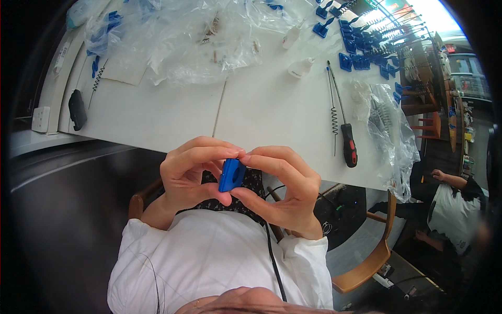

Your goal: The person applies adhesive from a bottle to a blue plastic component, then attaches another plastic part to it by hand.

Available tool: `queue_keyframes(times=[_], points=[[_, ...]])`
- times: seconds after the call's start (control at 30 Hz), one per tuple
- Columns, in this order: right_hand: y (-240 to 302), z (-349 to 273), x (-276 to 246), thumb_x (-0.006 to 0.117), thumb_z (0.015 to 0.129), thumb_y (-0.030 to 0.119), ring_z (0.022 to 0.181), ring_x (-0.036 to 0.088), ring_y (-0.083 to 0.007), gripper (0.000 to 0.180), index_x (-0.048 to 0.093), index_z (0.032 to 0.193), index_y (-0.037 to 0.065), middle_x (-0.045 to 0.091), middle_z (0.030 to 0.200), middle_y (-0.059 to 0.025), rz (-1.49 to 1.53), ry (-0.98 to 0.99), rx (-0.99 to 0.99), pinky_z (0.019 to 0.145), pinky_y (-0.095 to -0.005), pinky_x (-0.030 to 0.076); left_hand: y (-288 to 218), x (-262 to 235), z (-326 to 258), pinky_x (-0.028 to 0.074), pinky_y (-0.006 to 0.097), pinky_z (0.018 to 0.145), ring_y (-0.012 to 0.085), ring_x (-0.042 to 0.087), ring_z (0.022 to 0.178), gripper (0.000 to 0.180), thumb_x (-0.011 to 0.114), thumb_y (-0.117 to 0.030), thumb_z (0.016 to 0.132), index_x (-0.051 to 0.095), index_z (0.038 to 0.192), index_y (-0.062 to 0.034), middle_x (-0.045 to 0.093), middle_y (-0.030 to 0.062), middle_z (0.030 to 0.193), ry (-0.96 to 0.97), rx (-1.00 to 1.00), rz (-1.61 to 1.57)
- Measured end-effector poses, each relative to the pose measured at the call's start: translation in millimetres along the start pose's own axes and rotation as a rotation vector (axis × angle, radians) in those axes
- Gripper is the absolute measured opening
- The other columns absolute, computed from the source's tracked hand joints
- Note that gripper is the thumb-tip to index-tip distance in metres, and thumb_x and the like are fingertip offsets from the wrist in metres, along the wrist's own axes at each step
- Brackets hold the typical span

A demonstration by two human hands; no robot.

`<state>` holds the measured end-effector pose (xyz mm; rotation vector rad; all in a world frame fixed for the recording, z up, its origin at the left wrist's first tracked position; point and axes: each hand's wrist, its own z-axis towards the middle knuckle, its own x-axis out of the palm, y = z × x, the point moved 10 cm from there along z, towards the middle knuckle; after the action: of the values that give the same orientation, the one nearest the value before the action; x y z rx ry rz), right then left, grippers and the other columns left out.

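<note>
Between my two hands, just off the table's near edge, I hold a small blue plastic part [228,176] with a round hole in it. My left hand [189,170] pinches it from the left, thumb below and fingers above. From the right, my right hand [285,183] grips the same part, its fingertips meeting the left ones at the top. On the table, to the right of my hands, lie a black and red screwdriver [349,146] and a thin metal rod with a coiled section [334,121].
Clear plastic bags [178,36] cover the far table. Several blue parts [361,62] with coiled rods crowd the far right. Two small white bottles [300,68] lie near the bags. A black object [77,110] sits at left. A wooden chair [366,264] and another person [454,212] are at right.
</note>
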<state>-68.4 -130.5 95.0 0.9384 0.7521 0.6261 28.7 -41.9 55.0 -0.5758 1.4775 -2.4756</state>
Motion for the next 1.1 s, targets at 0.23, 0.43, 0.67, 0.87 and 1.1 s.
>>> queue_keyframes(times=[0.23, 0.43, 0.67, 0.87, 1.1], points=[[-0.3, 0.2, -0.3, 0.079, 0.062, 0.004, 0.076, 0.064, -0.0202, 0.035, 0.064, 0.094, 0.0, 0.062, 0.089, -0.0113, 0.007, 0.002, 0.003, 0.065, -0.0266, 0.052, 0.4, 0.0, 0.4, 0.057, 0.022, 0.064, 0.0214, 0.062, 0.093, 0.057, 0.08, -0.018, 0.063, 0.057, 0.11, 0.0049, 0.059, 0.0186, 0.104, -0.01, -0.01, 0.015], [-4.1, 1.5, 0.8, 0.079, 0.062, 0.004, 0.078, 0.064, -0.0208, 0.036, 0.063, 0.094, 0.0, 0.062, 0.089, -0.0121, 0.037, 0.023, 0.013, 0.067, -0.0268, 0.052, 0.4, 0.8, 1.3, 0.057, 0.022, 0.064, 0.0214, 0.062, 0.092, 0.057, 0.08, -0.018, 0.063, 0.057, 0.109, 0.0048, 0.06, 0.0185, 0.104, -0.003, 0.003, 0.03], [-4.7, 2.9, 1.6, 0.079, 0.061, 0.003, 0.079, 0.063, -0.0206, 0.036, 0.063, 0.093, -0.001, 0.062, 0.089, -0.0122, 0.04, 0.035, 0.019, 0.068, -0.027, 0.052, 0.0, 0.7, 0.9, 0.057, 0.022, 0.064, 0.0211, 0.062, 0.093, 0.057, 0.08, -0.017, 0.063, 0.057, 0.11, 0.0045, 0.06, 0.0185, 0.104, -0.004, 0.006, 0.033], [-5.7, 4.0, 1.8, 0.079, 0.061, 0.002, 0.08, 0.064, -0.0206, 0.036, 0.063, 0.094, -0.001, 0.062, 0.089, -0.0127, 0.069, 0.036, 0.012, 0.069, -0.0267, 0.052, 0.6, -0.2, 1.5, 0.057, 0.022, 0.064, 0.0208, 0.062, 0.093, 0.057, 0.08, -0.015, 0.063, 0.057, 0.111, 0.0045, 0.06, 0.0182, 0.104, -0.008, 0.01, 0.025], [-31.1, -3.6, 1.8, 0.075, 0.065, -0.002, 0.083, 0.062, -0.0198, 0.033, 0.062, 0.095, -0.002, 0.062, 0.091, -0.0126, 0.386, -0.067, 0.229, 0.073, -0.0272, 0.051, 4.2, -0.6, -1.2, 0.057, 0.023, 0.065, 0.0225, 0.061, 0.095, 0.048, 0.075, -0.014, 0.072, 0.056, 0.112, 0.0047, 0.058, 0.0196, 0.108, -0.039, -0.06, -0.087]])
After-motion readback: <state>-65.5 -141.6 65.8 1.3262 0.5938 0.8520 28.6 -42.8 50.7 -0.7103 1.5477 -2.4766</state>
